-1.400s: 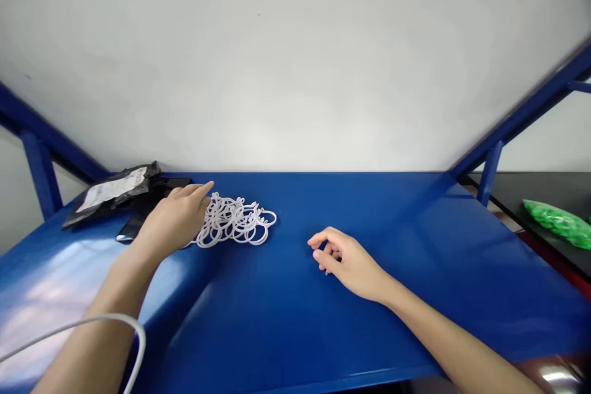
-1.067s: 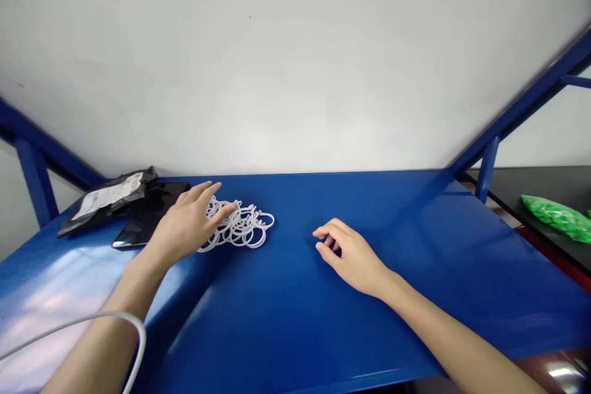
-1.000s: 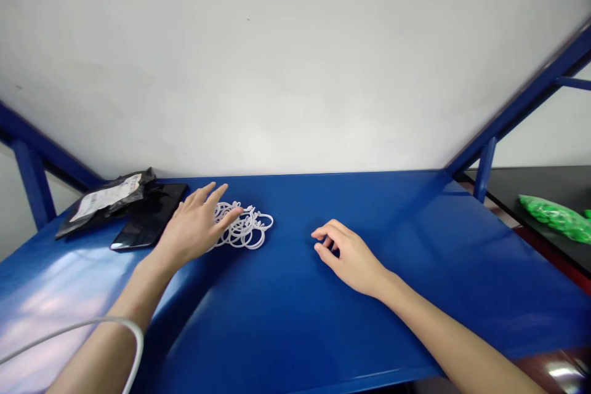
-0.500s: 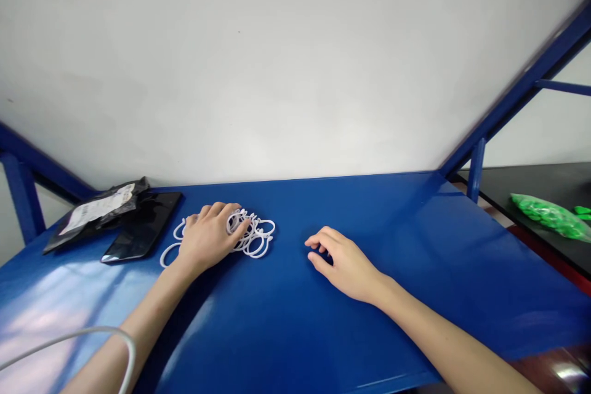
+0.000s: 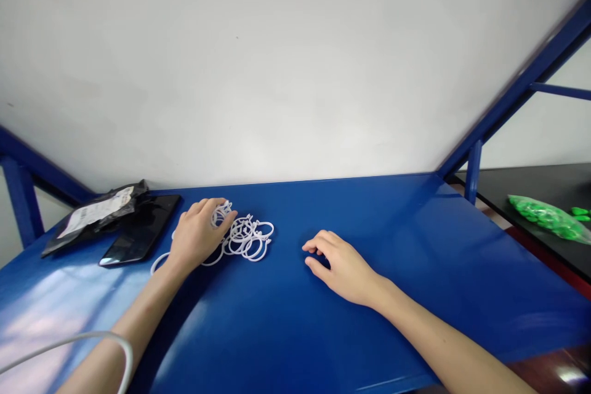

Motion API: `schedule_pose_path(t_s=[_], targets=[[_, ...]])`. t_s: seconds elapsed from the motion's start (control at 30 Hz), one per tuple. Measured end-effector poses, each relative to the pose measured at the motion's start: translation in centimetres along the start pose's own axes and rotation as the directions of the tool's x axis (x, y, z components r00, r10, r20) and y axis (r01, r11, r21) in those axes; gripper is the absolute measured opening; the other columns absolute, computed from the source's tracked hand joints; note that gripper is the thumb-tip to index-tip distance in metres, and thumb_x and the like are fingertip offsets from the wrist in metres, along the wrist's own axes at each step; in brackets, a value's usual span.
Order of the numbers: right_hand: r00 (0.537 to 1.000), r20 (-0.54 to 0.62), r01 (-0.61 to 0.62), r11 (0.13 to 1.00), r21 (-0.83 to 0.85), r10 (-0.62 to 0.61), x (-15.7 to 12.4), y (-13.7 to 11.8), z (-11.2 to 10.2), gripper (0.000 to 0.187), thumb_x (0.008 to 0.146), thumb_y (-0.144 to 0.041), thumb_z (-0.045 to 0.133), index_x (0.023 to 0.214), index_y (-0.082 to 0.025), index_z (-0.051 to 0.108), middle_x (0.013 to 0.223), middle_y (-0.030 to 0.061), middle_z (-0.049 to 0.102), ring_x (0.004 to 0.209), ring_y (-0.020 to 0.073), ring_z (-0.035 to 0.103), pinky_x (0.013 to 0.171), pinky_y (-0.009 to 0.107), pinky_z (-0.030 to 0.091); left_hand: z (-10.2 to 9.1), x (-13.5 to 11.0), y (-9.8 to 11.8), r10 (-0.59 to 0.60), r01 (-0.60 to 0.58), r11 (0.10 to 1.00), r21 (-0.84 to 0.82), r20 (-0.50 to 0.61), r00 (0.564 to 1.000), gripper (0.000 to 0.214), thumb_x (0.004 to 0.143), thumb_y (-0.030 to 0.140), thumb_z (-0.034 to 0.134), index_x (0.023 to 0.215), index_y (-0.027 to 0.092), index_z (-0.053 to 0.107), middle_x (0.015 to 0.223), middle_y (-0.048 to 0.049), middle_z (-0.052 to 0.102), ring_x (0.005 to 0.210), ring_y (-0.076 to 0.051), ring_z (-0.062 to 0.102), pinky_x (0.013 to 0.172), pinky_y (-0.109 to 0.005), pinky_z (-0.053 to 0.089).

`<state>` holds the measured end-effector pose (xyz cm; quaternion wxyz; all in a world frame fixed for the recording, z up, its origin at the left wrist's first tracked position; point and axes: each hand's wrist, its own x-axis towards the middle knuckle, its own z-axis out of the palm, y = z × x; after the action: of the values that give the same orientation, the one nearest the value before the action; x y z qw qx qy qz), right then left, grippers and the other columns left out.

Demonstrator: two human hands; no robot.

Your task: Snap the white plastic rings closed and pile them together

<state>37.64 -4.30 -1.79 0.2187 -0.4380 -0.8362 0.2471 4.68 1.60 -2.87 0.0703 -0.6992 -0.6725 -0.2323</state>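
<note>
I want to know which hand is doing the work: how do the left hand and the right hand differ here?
The left hand closes its fingers on some of the white rings; the right hand holds nothing. The left hand reaches farther back toward the wall; the right hand rests loosely curled on the bare blue table, apart from the rings. Both are bare and palm down.

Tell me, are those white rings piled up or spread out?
Piled up: the white rings overlap in one heap on the blue table, the left hand gripping its edge.
</note>
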Motion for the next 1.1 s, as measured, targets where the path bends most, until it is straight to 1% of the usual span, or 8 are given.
schedule_pose_path(t_s=[0.17, 0.37, 0.63, 0.7, 0.77, 0.83, 0.97, 1.1], targets=[[1.0, 0.014, -0.001, 1.0, -0.009, 0.001, 0.0, -0.1, -0.1, 0.02, 0.102, -0.028, 0.057, 0.118, -0.02, 0.067, 0.115, 0.0082, 0.069, 0.109, 0.0246, 0.064, 0.096, 0.044, 0.054, -0.6, -0.1, -0.7, 0.103, -0.103, 0.995, -0.01, -0.003, 0.995, 0.042, 0.098, 0.05, 0.047, 0.116, 0.02, 0.069, 0.117, -0.0099, 0.075, 0.113, -0.033, 0.063, 0.101, -0.046, 0.047], [1.0, 0.026, -0.007, 1.0, -0.011, 0.007, -0.1, 0.0, -0.1, 0.021, 0.102, -0.029, 0.057, 0.119, -0.022, 0.067, 0.116, 0.0079, 0.069, 0.111, 0.0254, 0.063, 0.097, 0.045, 0.053, -1.6, -0.1, -1.2, 0.191, -0.192, 0.981, -0.014, -0.035, 0.981, 0.04, 0.099, 0.048, 0.045, 0.107, 0.02, 0.072, 0.111, -0.0103, 0.076, 0.109, -0.032, 0.062, 0.098, -0.046, 0.048], [0.999, 0.039, 0.008, 1.0, -0.026, -0.007, -0.3, -0.1, -0.1, 0.023, 0.102, -0.03, 0.057, 0.12, -0.022, 0.067, 0.116, 0.0085, 0.069, 0.112, 0.027, 0.062, 0.1, 0.048, 0.052, -0.5, -0.5, -0.5, 0.14, -0.14, 0.99, -0.004, 0.041, 0.989, 0.033, 0.096, 0.045, 0.049, 0.096, 0.024, 0.075, 0.109, -0.008, 0.076, 0.109, -0.032, 0.061, 0.099, -0.046, 0.048], [0.999, 0.039, 0.015, 0.999, -0.036, -0.014, -0.2, -0.1, -0.2, 0.023, 0.101, -0.03, 0.058, 0.12, -0.023, 0.067, 0.116, 0.0089, 0.069, 0.111, 0.0275, 0.062, 0.1, 0.049, 0.053, -0.5, -0.5, -0.5, 0.155, -0.155, 0.988, -0.003, 0.034, 0.987, 0.035, 0.097, 0.045, 0.048, 0.1, 0.023, 0.076, 0.111, -0.0089, 0.076, 0.11, -0.032, 0.061, 0.099, -0.047, 0.049], [0.999, 0.045, 0.018, 0.999, -0.045, -0.016, -0.2, -0.2, -0.2, 0.023, 0.102, -0.03, 0.058, 0.121, -0.023, 0.067, 0.116, 0.0089, 0.068, 0.111, 0.0277, 0.062, 0.1, 0.049, 0.052, -0.5, -0.6, -0.4, 0.201, -0.201, 0.98, -0.01, 0.02, 0.979, 0.037, 0.097, 0.042, 0.046, 0.113, 0.024, 0.075, 0.118, -0.0091, 0.075, 0.112, -0.032, 0.061, 0.099, -0.047, 0.048], [0.999, 0.052, 0.019, 0.999, -0.051, -0.016, -0.2, -0.2, -0.3, 0.023, 0.102, -0.031, 0.058, 0.121, -0.023, 0.067, 0.117, 0.0088, 0.068, 0.111, 0.0277, 0.062, 0.1, 0.049, 0.053, -0.5, -0.6, -0.4, 0.256, -0.255, 0.967, -0.017, 0.028, 0.966, 0.037, 0.097, 0.039, 0.046, 0.118, 0.026, 0.074, 0.122, -0.008, 0.074, 0.114, -0.031, 0.061, 0.099, -0.047, 0.048], [0.998, 0.056, 0.02, 0.998, -0.059, -0.017, -0.3, -0.3, -0.4, 0.024, 0.102, -0.032, 0.058, 0.122, -0.022, 0.067, 0.117, 0.0088, 0.068, 0.112, 0.0277, 0.063, 0.098, 0.047, 0.054, -0.3, -0.6, -0.6, 0.307, -0.305, 0.952, -0.038, 0.076, 0.949, 0.03, 0.097, 0.041, 0.052, 0.102, 0.026, 0.078, 0.116, -0.0075, 0.077, 0.111, -0.031, 0.062, 0.095, -0.046, 0.048], [0.998, 0.056, 0.021, 0.997, -0.068, -0.017, -0.3, -0.4, -0.4, 0.024, 0.102, -0.032, 0.058, 0.121, -0.022, 0.067, 0.115, 0.0089, 0.069, 0.111, 0.0279, 0.063, 0.097, 0.048, 0.054, -0.8, -0.4, -0.7, 0.341, -0.338, 0.934, -0.114, 0.002, 0.94, 0.029, 0.099, 0.041, 0.053, 0.098, 0.024, 0.076, 0.112, -0.007, 0.078, 0.107, -0.028, 0.064, 0.097, -0.045, 0.05]])
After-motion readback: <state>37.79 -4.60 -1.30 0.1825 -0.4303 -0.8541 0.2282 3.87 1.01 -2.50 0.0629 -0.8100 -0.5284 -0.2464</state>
